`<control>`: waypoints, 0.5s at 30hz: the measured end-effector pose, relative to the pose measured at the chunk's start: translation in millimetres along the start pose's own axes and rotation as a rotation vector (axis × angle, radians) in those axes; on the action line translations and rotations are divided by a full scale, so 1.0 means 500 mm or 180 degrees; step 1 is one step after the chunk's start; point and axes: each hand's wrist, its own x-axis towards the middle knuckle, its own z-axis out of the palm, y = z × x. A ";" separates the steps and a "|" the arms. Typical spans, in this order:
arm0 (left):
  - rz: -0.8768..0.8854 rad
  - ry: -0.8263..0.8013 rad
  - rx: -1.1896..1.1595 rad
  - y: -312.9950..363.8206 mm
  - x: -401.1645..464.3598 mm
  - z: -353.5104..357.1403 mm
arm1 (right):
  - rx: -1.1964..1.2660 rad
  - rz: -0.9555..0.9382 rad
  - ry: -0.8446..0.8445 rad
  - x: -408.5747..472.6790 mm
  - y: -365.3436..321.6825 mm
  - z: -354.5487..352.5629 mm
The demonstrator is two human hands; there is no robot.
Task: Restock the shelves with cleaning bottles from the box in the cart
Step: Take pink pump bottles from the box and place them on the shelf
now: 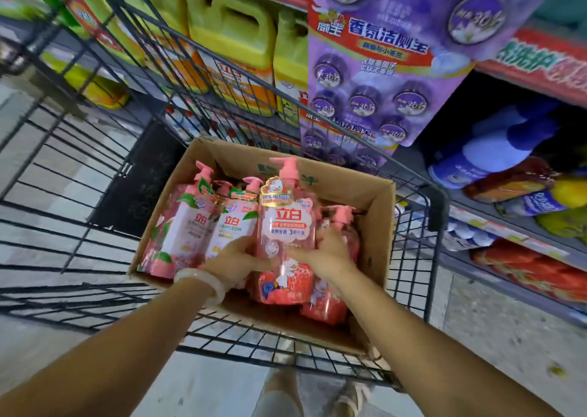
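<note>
An open cardboard box (378,213) sits in a black wire cart (422,258). Several pink pump bottles stand inside it. A tall pink pump bottle (287,219) with a red label stands raised above the others at the middle. My left hand (236,262) grips its lower left side. On the bottle's lower right side my right hand (327,251) grips it, partly over another pink bottle (341,226). Two pink-and-white pump bottles (190,226) stand at the box's left.
Shelves run along the right and back: blue and purple bottles (486,159), red packs (533,273) lower down, yellow-green jugs (235,45) behind the cart. A purple hanging display card (381,67) hangs over the cart's far right corner. Grey floor lies to the left.
</note>
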 end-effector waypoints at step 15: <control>0.1939 -0.0292 0.0053 0.356 -0.285 0.148 | 0.0287 -0.1680 0.1294 -0.311 -0.227 -0.301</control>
